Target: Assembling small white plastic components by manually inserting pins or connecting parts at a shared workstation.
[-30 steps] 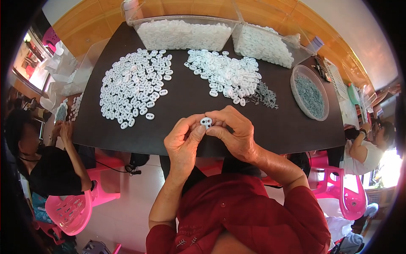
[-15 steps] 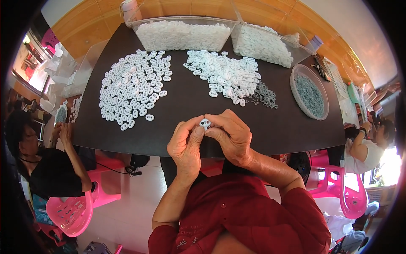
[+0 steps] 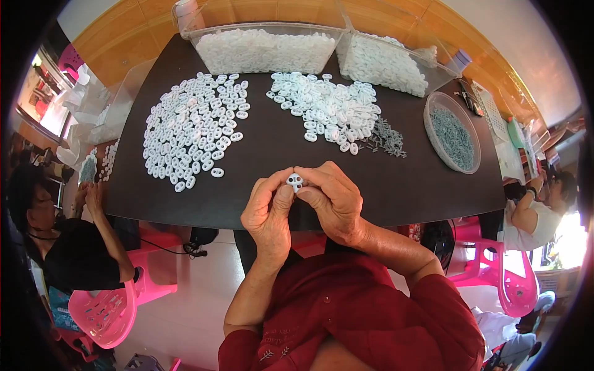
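Close to the table's near edge, my left hand (image 3: 268,213) and my right hand (image 3: 335,201) meet fingertip to fingertip. Pinched between them is a small white plastic piece (image 3: 294,180) with dark round holes; whether it is one piece or two pressed together I cannot tell. Ahead and to the left spreads a heap of white oval two-hole pieces (image 3: 192,127). Straight ahead lies a second pile of similar white pieces (image 3: 334,108), with a small heap of grey pins (image 3: 387,138) at its right side.
Two clear bins, one at the back middle (image 3: 266,31) and one at the back right (image 3: 427,74), hold many white pieces. A round tub (image 3: 477,161) of grey pins stands at right, near pliers (image 3: 473,102). People sit at left (image 3: 80,247) and right (image 3: 532,216) by pink chairs (image 3: 108,315).
Both hands have shifted slightly left with the white piece, which is turned a little so more of its holes show. The piles look the same.
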The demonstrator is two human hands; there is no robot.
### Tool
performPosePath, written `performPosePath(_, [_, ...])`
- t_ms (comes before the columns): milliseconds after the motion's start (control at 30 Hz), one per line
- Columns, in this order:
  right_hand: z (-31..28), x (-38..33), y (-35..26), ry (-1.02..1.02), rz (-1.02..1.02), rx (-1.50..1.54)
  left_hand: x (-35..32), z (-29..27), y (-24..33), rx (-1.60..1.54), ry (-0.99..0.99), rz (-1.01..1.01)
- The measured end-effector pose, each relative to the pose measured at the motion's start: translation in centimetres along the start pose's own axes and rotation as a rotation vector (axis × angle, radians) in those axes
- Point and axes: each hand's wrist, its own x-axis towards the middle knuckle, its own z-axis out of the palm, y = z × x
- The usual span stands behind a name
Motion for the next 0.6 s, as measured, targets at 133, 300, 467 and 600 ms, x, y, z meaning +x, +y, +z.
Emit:
performPosePath(133, [-0.20,-0.04,-0.01,0.002,0.004,0.006,-0.09,-0.26,0.00,0.139,-0.028,0.074])
performPosePath(300, [-0.11,0.14,-0.29,-0.004,-0.004,-0.020,-0.25,0.13,0.10,0.124,0.002,0.081])
performPosePath(467, [0.01,0.01,-0.03,-0.011,-0.012,-0.026,-0.55,0.11,-0.01,0.031,0.012,0.002])
performPosePath(600, [0.06,-0.08,0.32,0.007,-0.061,-0.051,-0.84,0.23,-0.40,-0.012,0.033,-0.011])
